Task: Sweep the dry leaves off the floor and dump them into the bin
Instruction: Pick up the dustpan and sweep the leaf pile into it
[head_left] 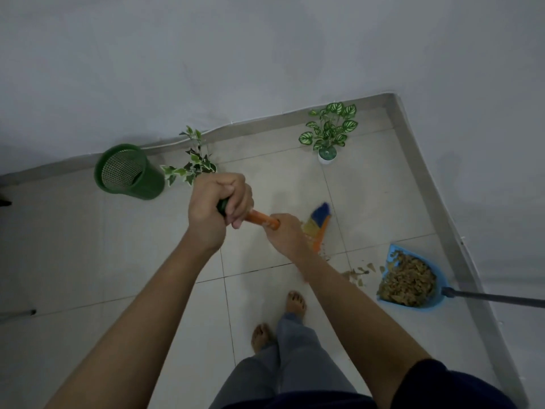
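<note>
Head view: left hand [216,206] and right hand [287,236] grip broom [318,224]

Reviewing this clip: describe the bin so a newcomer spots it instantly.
Follow the wall's skirting leftward from the corner, past both potted plants. The bin stands against it: dark green with a mesh inside, the only open container besides the blue dustpan.
</note>
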Demonstrator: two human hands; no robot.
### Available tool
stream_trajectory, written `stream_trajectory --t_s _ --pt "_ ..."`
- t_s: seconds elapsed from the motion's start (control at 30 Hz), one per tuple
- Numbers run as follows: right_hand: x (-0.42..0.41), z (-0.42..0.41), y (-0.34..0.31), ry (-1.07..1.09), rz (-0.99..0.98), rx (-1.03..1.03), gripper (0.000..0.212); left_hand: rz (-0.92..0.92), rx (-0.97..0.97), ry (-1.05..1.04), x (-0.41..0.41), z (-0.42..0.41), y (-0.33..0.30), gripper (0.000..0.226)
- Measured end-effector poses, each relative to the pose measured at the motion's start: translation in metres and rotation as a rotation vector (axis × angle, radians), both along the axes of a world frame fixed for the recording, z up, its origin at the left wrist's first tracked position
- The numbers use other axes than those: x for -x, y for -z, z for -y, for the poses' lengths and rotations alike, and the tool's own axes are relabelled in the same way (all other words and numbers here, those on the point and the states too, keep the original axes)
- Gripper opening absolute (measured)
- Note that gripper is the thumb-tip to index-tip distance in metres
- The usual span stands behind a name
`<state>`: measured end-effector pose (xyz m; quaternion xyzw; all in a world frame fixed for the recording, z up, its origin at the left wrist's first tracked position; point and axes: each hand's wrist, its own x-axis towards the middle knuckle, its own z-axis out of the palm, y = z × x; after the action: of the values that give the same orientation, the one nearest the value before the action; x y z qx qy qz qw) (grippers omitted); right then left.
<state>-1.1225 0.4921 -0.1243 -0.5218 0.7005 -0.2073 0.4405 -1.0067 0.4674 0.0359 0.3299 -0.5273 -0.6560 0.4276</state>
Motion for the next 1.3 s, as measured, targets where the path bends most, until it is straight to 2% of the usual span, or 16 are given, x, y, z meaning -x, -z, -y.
stream_trajectory --t_s 0.1,0.2,0.37,0.47,0.57,0.7,0.87,0.97,1.07,1.13,1.3 --pt "0.011 0.006 -0.022 0.044 -0.035 0.083 0.029 -0.085 0.015 0.015 0.007 0.015 -0.02 0.021" --pt "0.015 0.024 -0.05 0.097 -0.018 0.228 0.031 -0.142 0.063 0.029 0.012 0.034 -0.056 0.025" --pt "0.02 0.052 -0.08 0.127 0.111 0.282 0.025 -0.118 0.187 0.096 0.029 0.052 -0.091 0.027" --pt "0.035 0.056 -0.07 0.077 0.137 0.227 0.032 -0.018 0.174 0.045 0.056 0.044 -0.081 0.02" --pt "0.057 0.039 -0.047 0.077 0.127 0.147 0.046 0.035 0.128 0.115 0.082 0.028 -0.055 0.021" --pt "0.087 0.009 -0.025 0.132 0.097 0.133 0.044 0.029 0.086 0.214 0.105 0.017 -0.038 0.024" --pt "0.112 0.029 -0.046 0.281 0.044 0.307 0.054 -0.036 0.145 0.221 0.135 0.036 -0.069 0.024" --pt "0.127 0.059 -0.061 0.3 0.015 0.349 0.047 -0.056 0.208 0.275 0.154 0.06 -0.081 0.025" --pt "0.144 0.089 -0.054 0.247 -0.006 0.271 0.036 -0.016 0.242 0.326 0.174 0.082 -0.065 0.025" --pt "0.154 0.099 -0.038 0.246 -0.039 0.183 0.037 0.013 0.24 0.379 0.186 0.095 -0.047 0.026" --pt "0.168 0.1 -0.024 0.429 -0.122 0.11 0.051 -0.002 0.144 0.543 0.2 0.137 -0.03 0.026"
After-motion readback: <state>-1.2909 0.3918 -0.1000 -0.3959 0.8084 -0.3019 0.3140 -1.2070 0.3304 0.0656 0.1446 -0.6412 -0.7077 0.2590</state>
